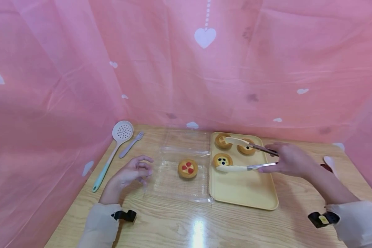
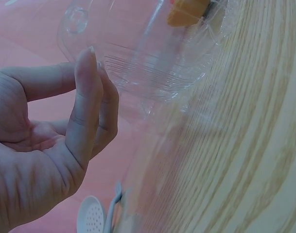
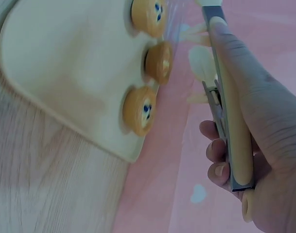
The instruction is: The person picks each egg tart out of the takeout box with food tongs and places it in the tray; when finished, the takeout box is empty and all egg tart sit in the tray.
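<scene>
My right hand point(image 1: 289, 159) grips a pair of tongs point(image 1: 235, 168) with cream tips and metal arms. The tips stand apart over the yellow tray point(image 1: 245, 194). On it sit a berry-topped tart point(image 1: 222, 159) beside the lower tip, another berry tart point(image 3: 140, 110) behind the upper arm, and a tart with a pale orange topping point(image 1: 221, 142) at the back left. My left hand point(image 1: 134, 171) holds nothing, its fingers loosely bent beside a clear plastic container point(image 1: 170, 186). Inside that container lies a tart with red fruit pieces point(image 1: 187, 168).
A white slotted skimmer point(image 1: 123, 132) with a green handle and a lilac fork point(image 1: 131, 144) lie at the table's left. Right of my right arm lie a pale spoon point(image 1: 330, 162) and a dark red item point(image 1: 326, 167). Pink cloth point(image 1: 186, 79) walls the back and sides.
</scene>
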`<state>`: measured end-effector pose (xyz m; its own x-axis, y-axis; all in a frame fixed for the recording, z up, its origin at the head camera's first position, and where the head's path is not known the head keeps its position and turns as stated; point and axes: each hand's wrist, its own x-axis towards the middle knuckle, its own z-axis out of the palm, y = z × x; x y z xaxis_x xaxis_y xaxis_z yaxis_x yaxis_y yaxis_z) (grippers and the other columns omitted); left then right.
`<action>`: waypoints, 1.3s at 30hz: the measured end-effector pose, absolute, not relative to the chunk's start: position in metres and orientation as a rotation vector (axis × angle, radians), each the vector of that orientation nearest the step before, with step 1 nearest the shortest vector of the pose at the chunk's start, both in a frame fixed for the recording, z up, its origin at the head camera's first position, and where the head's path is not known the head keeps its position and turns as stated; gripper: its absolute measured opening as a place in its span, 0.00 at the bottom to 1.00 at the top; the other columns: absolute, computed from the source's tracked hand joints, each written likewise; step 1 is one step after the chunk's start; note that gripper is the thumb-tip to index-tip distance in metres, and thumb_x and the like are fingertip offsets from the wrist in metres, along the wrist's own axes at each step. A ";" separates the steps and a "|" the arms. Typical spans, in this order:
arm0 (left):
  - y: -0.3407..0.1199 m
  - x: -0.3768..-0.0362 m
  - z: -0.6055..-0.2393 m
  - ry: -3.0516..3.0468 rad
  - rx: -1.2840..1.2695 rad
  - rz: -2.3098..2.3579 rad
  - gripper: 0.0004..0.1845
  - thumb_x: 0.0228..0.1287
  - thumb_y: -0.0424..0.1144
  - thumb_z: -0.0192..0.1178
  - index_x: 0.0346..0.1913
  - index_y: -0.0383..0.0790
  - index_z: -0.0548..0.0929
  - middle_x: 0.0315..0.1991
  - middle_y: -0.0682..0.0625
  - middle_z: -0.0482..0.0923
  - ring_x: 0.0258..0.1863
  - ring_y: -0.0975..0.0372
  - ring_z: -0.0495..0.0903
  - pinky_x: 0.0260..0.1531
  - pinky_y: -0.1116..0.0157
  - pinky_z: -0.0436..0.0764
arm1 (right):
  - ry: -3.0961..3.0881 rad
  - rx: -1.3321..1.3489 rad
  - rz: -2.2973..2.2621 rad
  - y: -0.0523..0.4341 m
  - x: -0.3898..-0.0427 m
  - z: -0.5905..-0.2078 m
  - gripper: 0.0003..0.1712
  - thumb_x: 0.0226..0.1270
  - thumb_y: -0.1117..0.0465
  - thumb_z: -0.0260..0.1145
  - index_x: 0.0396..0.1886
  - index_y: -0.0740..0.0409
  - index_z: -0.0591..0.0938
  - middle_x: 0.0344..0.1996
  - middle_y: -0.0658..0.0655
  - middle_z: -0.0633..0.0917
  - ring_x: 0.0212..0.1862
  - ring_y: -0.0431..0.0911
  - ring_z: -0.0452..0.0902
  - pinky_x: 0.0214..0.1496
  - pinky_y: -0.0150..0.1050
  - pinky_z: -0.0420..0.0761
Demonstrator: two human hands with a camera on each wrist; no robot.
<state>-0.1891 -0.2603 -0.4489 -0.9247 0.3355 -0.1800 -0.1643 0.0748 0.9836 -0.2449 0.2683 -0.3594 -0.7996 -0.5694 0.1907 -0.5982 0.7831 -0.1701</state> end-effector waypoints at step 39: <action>-0.261 -0.189 -0.448 1.981 0.181 1.925 0.24 0.67 0.23 0.57 0.63 0.23 0.62 0.34 0.45 0.76 0.28 0.56 0.77 0.27 0.59 0.85 | -2.723 1.149 0.066 0.138 -0.217 -0.372 0.30 0.41 0.30 0.77 0.33 0.48 0.85 0.24 0.42 0.76 0.20 0.39 0.68 0.15 0.37 0.70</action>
<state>-0.1891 -0.2610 -0.4481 -0.9229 0.3438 -0.1734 -0.1636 0.0576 0.9848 -0.2166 0.1384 -0.3716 -0.6834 -0.7056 0.1874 -0.7139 0.6996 0.0309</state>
